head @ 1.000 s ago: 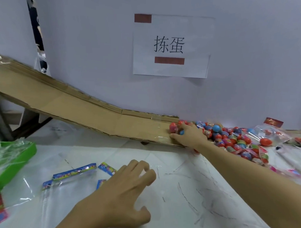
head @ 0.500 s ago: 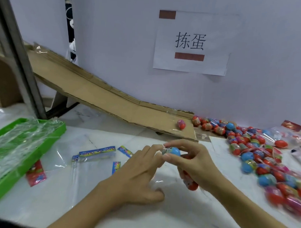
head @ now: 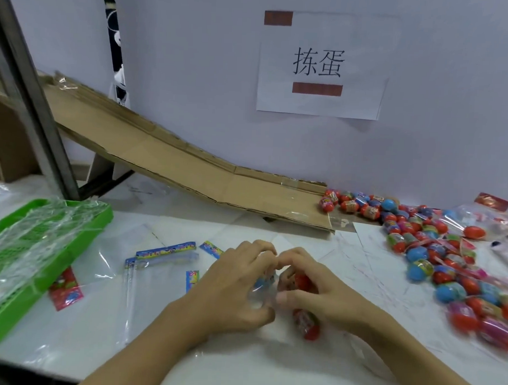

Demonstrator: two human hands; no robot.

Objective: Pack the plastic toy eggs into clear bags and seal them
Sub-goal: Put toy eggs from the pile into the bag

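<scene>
Eggs [head: 303, 282] sit half hidden at table centre, clutched in the right hand [head: 315, 292]; the left hand [head: 238, 286] curls on a clear bag [head: 260, 296], barely discernible; one red egg [head: 307, 323] peeks out at six o'clock; loose eggs [head: 435, 256] blur at three o'clock.

Left hand [head: 238, 289]: covers the mouth of the clear bag [head: 157, 301] and most of a blue egg [head: 263, 282].
Right hand [head: 315, 292]: fingers [head: 292, 258] curled over eggs, count unclear.
Egg pile [head: 435, 256]: right of the hands, blurred near the frame edge, cut off there.
Green basket [head: 43, 257]: left of the hands, cropped by the edge.
</scene>
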